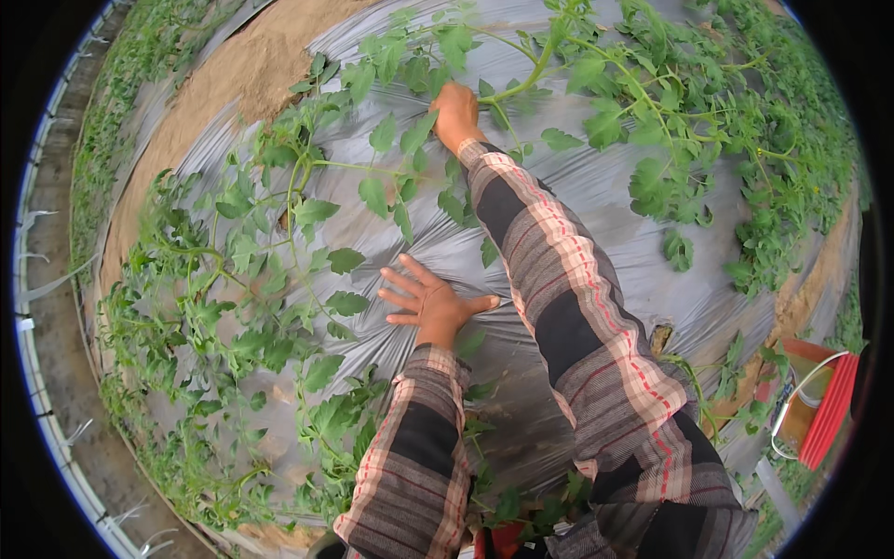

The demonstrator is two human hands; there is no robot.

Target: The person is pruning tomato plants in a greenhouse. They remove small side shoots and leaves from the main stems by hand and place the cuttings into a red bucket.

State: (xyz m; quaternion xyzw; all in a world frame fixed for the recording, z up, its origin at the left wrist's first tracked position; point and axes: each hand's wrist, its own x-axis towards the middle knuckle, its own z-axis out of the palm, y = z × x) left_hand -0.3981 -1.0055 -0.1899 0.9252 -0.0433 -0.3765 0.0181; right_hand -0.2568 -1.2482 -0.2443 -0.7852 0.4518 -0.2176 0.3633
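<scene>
My left hand (434, 302) presses down on the silver-grey plastic mulch film (391, 223), its fingers spread and nothing held. Creases in the film fan out from around it. Further forward, my right hand (455, 115) is closed at the lower end of a tomato plant's thick green stem (534, 73). The stem rises from my fist to the upper right. Where it meets the ground is hidden behind the hand and leaves. Tomato leaves (418, 133) hang close to the fist on its left.
More tomato plants (300, 168) spread over the film on the left, and others (698, 112) on the right. Bare sandy soil (244, 63) borders the bed at upper left. A red bucket (827, 412) with a white handle is at the right. A planting hole (660, 339) opens beside my right sleeve.
</scene>
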